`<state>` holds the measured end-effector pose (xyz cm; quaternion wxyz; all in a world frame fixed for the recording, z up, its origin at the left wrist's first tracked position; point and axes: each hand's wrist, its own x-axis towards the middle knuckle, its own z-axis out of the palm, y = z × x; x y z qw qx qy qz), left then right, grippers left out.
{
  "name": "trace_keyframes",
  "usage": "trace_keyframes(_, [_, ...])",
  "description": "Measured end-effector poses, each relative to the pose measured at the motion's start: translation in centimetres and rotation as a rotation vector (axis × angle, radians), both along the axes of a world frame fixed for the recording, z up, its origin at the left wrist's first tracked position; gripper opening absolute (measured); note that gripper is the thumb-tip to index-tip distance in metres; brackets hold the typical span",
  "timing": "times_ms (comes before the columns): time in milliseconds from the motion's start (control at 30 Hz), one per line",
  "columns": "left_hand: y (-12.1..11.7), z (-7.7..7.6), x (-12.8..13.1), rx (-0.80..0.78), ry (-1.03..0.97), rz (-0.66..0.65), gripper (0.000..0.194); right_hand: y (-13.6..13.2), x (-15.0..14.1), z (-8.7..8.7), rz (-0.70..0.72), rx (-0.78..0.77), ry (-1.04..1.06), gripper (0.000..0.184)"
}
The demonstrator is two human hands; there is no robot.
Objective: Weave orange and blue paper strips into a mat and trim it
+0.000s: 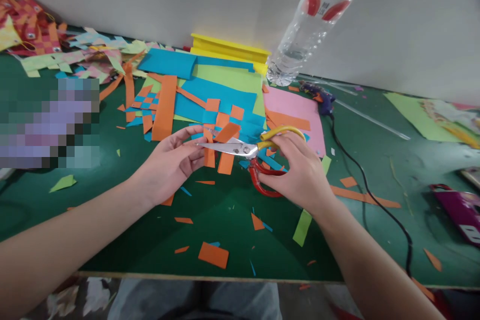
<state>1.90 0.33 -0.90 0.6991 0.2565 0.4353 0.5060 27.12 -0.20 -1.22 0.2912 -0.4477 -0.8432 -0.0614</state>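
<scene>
My right hand [300, 167] grips a pair of scissors [240, 148] by one yellow and one red handle loop. The blades are parted and point left, around an orange strip of a woven paper piece. My left hand [170, 162] is closed on the left edge of that woven orange and blue paper piece [223, 121], its thumb near the lower blade tip. Loose orange strip ends hang from the piece below the blades. Behind it lie blue paper sheets [213, 92] and a wide orange strip [164, 107].
A clear plastic bottle [307, 25] stands behind to the right. Beside it lies a glue gun [320, 97] with a black cord [360, 180] running to the front edge. Paper scraps [86, 55] heap at the back left. A purple box [455, 210] sits far right.
</scene>
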Motion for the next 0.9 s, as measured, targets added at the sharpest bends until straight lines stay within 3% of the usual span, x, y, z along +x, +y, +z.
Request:
trace_keyframes(167, [0.09, -0.05, -0.04, -0.049, -0.131, -0.012, 0.023, 0.04, 0.03, 0.17, 0.024, 0.006, -0.005, 0.034])
trace_keyframes(467, [0.11, -0.39, -0.17, -0.04, -0.074, 0.01, 0.016, 0.26, 0.25, 0.02, 0.043, -0.037, 0.045, 0.024])
trace_keyframes(700, [0.21, -0.21, 0.01, -0.023, -0.067, 0.041, 0.016, 0.16, -0.07, 0.34, -0.055, -0.224, 0.243, 0.027])
trace_keyframes(900, [0.18, 0.02, -0.06, -0.036, -0.076, 0.071, 0.017, 0.21, -0.09, 0.7, -0.126, -0.169, 0.302, 0.023])
